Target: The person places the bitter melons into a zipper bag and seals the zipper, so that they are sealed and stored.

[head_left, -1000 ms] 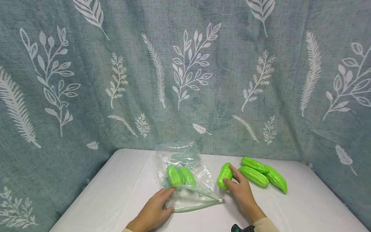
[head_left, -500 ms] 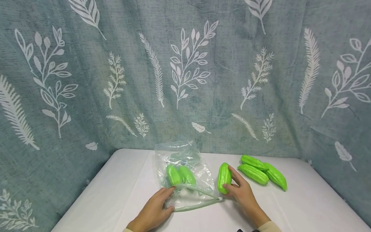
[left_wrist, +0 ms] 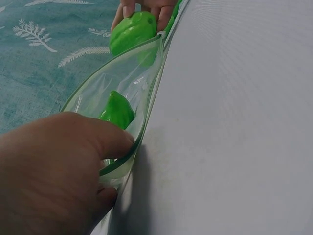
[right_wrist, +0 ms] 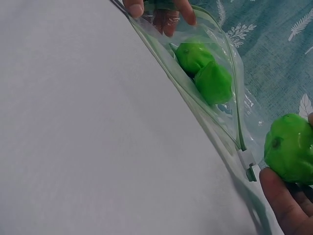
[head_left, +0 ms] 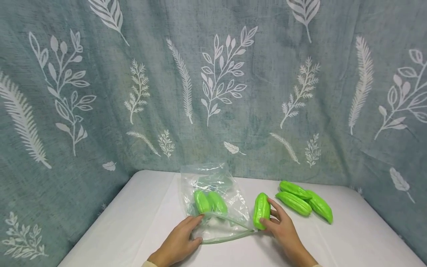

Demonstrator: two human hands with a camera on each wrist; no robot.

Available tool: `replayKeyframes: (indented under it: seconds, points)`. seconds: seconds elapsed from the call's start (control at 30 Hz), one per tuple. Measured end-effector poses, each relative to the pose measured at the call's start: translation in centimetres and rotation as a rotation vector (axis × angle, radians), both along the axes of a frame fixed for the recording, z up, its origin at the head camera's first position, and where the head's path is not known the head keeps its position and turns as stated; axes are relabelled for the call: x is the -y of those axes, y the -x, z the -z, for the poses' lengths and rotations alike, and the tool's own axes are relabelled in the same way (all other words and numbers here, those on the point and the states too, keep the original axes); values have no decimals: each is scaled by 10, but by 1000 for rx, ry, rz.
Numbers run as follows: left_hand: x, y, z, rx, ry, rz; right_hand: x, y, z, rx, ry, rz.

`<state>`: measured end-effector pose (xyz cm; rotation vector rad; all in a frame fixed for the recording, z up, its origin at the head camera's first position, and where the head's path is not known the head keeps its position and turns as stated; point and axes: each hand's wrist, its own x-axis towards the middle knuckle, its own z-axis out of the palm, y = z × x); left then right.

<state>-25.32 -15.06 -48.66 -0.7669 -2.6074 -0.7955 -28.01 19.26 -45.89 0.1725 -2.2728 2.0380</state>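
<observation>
My left hand (head_left: pixel 178 239) holds the left side of the mouth of a clear zip bag (head_left: pixel 218 230) with a green-edged opening. Inside the bag lie two green vegetables (head_left: pixel 216 204), glossy and elongated. My right hand (head_left: pixel 281 230) grips another ridged green vegetable (head_left: pixel 261 211) between thumb and fingers, just right of the bag's slider end. The right wrist view shows this vegetable (right_wrist: pixel 288 147) beside the white slider (right_wrist: pixel 246 157), apart from the bag's contents. In the left wrist view, my left fingers (left_wrist: pixel 117 139) lie over the green rim and the mouth stands parted.
Three more green vegetables (head_left: pixel 293 203) lie in a heap at the right back of the white table (head_left: pixel 350 237). A blue-green curtain (head_left: pixel 253 92) with white leaf prints hangs close behind the table and along its sides.
My right hand has brought the vegetable slightly nearer the front and turned it more upright, beside the bag's slider end. The left hand stays at the bag's mouth.
</observation>
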Motion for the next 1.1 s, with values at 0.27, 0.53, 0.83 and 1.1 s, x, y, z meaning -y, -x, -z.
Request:
replayKeyframes:
  seconds: [0.27,0.53,0.83,1.1]
  points:
    - [-2,-1,3,-3,6,0,-1,-9,2,17,-24,35]
    - [-3,-2,2,-70,4,9,0,-15,0,5,-24,41]
    - [1,-1,-1,-35,4,6,-1,-17,3,12,-39,38]
    - [1,-1,0,-27,-1,14,1,-20,1,83,56,34]
